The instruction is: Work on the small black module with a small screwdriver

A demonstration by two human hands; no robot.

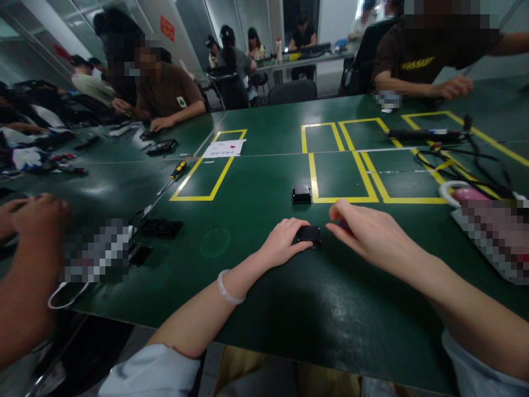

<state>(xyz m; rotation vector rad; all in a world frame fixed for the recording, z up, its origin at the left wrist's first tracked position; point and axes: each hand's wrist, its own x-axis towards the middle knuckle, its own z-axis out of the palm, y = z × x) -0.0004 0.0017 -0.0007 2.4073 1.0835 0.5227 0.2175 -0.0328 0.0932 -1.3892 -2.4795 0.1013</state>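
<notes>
My left hand grips a small black rectangular block on the green tabletop, its fingers behind and thumb along the near side. To the right, my right hand is raised slightly with thumb and index finger curled toward each other, apart from the block. A dark spot shows between those fingers, too small to name. Just beyond the hands sits a second small black block, touched by neither hand.
Yellow tape outlines mark the green table. A screwdriver and paper sheet lie left; black cables and a pink item lie right. A co-worker's hands are at the left edge; others sit opposite.
</notes>
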